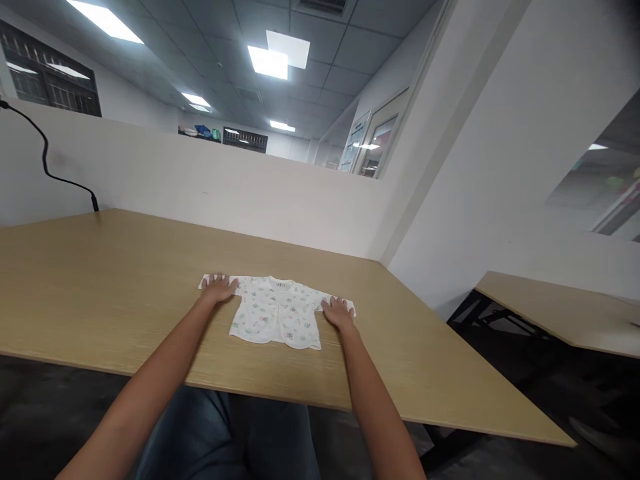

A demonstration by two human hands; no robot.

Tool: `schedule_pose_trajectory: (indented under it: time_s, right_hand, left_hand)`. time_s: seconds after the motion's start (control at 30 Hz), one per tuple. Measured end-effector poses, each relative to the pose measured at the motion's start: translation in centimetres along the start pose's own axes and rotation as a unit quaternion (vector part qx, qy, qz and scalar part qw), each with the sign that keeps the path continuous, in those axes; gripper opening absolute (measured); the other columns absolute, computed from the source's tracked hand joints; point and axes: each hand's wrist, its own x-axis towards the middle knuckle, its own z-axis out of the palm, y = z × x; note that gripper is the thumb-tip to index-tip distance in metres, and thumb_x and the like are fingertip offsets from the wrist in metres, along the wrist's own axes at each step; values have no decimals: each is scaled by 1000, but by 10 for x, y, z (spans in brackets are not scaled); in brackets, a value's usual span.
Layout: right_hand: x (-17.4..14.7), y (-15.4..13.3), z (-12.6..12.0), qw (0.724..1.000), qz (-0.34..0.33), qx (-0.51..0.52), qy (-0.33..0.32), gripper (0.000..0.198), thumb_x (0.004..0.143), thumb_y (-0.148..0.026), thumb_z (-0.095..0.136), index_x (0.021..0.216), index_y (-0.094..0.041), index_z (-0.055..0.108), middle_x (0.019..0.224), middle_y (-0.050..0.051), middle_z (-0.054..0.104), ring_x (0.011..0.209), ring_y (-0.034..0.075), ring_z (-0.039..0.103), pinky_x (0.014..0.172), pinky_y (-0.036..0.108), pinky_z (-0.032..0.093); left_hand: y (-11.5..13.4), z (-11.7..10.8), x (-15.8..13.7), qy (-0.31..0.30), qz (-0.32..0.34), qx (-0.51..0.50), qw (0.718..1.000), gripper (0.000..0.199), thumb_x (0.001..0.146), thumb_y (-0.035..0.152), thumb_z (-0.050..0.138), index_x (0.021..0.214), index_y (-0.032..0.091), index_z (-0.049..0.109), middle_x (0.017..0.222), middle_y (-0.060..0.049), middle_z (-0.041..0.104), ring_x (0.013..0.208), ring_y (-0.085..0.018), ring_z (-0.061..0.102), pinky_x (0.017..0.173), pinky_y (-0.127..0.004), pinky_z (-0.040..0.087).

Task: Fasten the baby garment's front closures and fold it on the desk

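A small white baby shirt point(276, 313) with a pastel print lies spread flat on the wooden table point(150, 267), its neckline towards the far side and both sleeves stretched out sideways. On the left sleeve rests my left hand point(218, 288), palm down with fingers spread, covering part of the cloth. My right hand point(339, 312) lies flat in the same way on the right sleeve, fingers apart. Neither hand grips the fabric. A dark label shows inside the collar, and the front edges meet near the middle.
A white partition point(240, 190) rises behind the table, and a white wall point(480, 173) stands to the right. A black flexible stalk point(46, 153) curves up at the back left. Another table point(560, 310) stands further right. My legs are under the table's near edge.
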Motion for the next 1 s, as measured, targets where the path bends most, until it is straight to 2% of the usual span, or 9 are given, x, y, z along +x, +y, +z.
schedule_pose_trajectory:
  time_s: [0.83,1.0]
  right_hand:
    - [-4,-1,-3,1000,-3,2,0,70,100,-52,20,158,-13,28,167,14,14,154,29,8,122,53,8]
    - [-4,-1,-3,1000,-2,3,-3,70,100,-51,20,159,-14,26,167,14,13,155,30,8,122,52,7]
  left_hand:
    - [-3,3,3,10,14,2,1000,81,94,67,13,154,19,38,164,-15,24,151,-40,18,119,-60,15]
    - [-4,4,5,20,20,6,1000,80,95,67,15,152,19,42,163,-15,28,150,-42,21,117,-62,18]
